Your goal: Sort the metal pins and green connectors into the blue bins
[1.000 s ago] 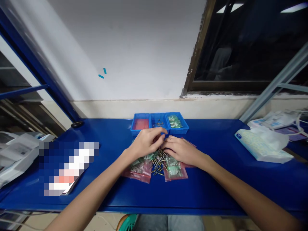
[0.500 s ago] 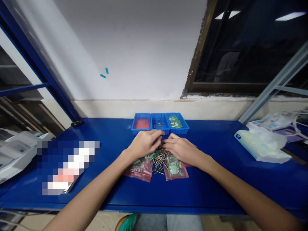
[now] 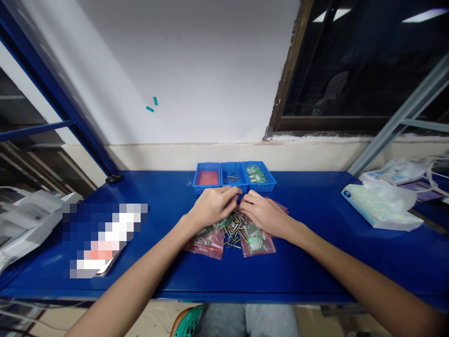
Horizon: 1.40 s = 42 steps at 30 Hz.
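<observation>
My left hand [image 3: 214, 205] is curled above the left side of a pile of thin metal pins [image 3: 234, 230], its thumb and fingers drawn together. Opposite it, my right hand [image 3: 261, 213] bends its fingers over the pile's right side. Whatever either hand pinches is too small to make out. A pinkish bag of small clear parts [image 3: 210, 248] lies below my left hand. Another bag with green and clear pieces [image 3: 257, 243] lies below my right hand.
Behind the hands stand a blue bin with pink contents [image 3: 206, 178], one with a few pins [image 3: 232, 177] and one with green pieces [image 3: 257, 174]. A tissue box [image 3: 382, 208] is at right; a blurred flat object [image 3: 108, 241] lies at left.
My hands have parted slightly at the fingertips, my right hand shifting a little to the right. The whole view has shifted slightly.
</observation>
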Available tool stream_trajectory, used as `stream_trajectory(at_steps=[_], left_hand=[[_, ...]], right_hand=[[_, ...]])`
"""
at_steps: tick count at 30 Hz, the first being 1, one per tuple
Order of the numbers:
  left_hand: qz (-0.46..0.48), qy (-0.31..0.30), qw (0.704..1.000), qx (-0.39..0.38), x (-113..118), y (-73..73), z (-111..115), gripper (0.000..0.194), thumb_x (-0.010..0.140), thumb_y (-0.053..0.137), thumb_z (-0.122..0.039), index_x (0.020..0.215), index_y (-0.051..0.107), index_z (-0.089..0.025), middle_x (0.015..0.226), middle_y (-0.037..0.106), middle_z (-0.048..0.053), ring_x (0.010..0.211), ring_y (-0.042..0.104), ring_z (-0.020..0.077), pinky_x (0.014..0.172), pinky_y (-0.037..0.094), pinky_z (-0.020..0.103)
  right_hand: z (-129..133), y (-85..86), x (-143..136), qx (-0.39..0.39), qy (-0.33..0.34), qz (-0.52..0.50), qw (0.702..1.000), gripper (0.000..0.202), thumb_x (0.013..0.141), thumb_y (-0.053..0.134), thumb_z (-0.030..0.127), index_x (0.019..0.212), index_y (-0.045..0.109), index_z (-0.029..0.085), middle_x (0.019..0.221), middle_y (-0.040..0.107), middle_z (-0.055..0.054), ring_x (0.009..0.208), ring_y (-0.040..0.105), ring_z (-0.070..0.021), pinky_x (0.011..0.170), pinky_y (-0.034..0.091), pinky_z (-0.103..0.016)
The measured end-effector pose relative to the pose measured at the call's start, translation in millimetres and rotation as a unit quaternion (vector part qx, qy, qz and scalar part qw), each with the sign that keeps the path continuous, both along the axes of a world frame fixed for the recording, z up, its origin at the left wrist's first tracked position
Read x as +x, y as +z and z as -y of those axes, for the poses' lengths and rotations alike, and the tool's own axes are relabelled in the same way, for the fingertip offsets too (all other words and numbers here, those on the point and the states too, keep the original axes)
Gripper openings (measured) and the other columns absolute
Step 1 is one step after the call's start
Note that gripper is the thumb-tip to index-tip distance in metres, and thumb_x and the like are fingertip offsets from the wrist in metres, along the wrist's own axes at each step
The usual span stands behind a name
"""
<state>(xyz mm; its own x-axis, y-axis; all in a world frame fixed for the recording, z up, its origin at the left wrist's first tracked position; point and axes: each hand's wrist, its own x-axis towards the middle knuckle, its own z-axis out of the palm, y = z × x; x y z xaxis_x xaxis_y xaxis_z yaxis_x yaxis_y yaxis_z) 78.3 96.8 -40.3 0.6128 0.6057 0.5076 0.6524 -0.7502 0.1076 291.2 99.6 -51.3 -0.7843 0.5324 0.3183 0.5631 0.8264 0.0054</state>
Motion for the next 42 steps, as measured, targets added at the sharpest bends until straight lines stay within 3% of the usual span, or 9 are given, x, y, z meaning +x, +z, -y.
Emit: stream_trajectory(at_steps=[14,23,32,37,42], left_hand=[[-0.052,0.010,0.999,-0.001,2,1.1,0,0.029,0.102,0.043,-0.035,0.101,0.065,-0.015,0.085,0.064,0.005,0.075,0.062,0.0166,0.065,0.047,0.030],[-0.033,0.005,0.999,0.014,2,-6.6,-4,0.022,0.103,0.042,-0.024,0.100,0.062,-0.015,0.086,0.061,0.005,0.073,0.059,0.0154,0.064,0.046,0.029],[-0.008,0.016,1.000,0.020,5,-6.8,0,0.020,0.103,0.040,-0.018,0.107,0.059,-0.015,0.094,0.062,0.006,0.079,0.059,0.0157,0.068,0.048,0.028],[-0.026,0.002,0.999,0.027,6,-5.4,2,0.018,0.101,0.047,-0.027,0.103,0.061,-0.015,0.086,0.062,0.004,0.071,0.060,0.0151,0.062,0.046,0.027],[-0.021,0.006,0.999,0.023,6,-9.9,0,0.026,0.103,0.042,-0.027,0.097,0.064,-0.014,0.084,0.063,0.005,0.069,0.061,0.0149,0.060,0.047,0.028]], right_hand=[[-9,-1.8,6,-0.022,-0.073,-0.128,0.989,0.017,0.100,0.046,0.019,0.094,0.062,0.018,0.091,0.064,-0.005,0.090,0.057,-0.0202,0.079,0.045,-0.032],[-5,-5.8,1,-0.040,-0.103,-0.184,0.977,0.016,0.099,0.046,0.018,0.093,0.061,0.019,0.091,0.066,-0.004,0.092,0.058,-0.0204,0.082,0.043,-0.033],[-1,-3.7,-1,-0.042,-0.130,-0.169,0.976,0.018,0.098,0.048,0.022,0.083,0.059,0.019,0.082,0.063,-0.004,0.083,0.057,-0.0191,0.074,0.041,-0.032],[5,-1.5,-5,-0.068,-0.104,-0.214,0.969,0.018,0.094,0.051,0.017,0.077,0.054,0.020,0.075,0.058,0.000,0.073,0.055,-0.0160,0.069,0.039,-0.029],[9,1.5,-8,-0.071,-0.077,-0.256,0.961,0.013,0.095,0.053,0.019,0.082,0.055,0.020,0.078,0.060,-0.002,0.078,0.056,-0.0171,0.073,0.042,-0.030]])
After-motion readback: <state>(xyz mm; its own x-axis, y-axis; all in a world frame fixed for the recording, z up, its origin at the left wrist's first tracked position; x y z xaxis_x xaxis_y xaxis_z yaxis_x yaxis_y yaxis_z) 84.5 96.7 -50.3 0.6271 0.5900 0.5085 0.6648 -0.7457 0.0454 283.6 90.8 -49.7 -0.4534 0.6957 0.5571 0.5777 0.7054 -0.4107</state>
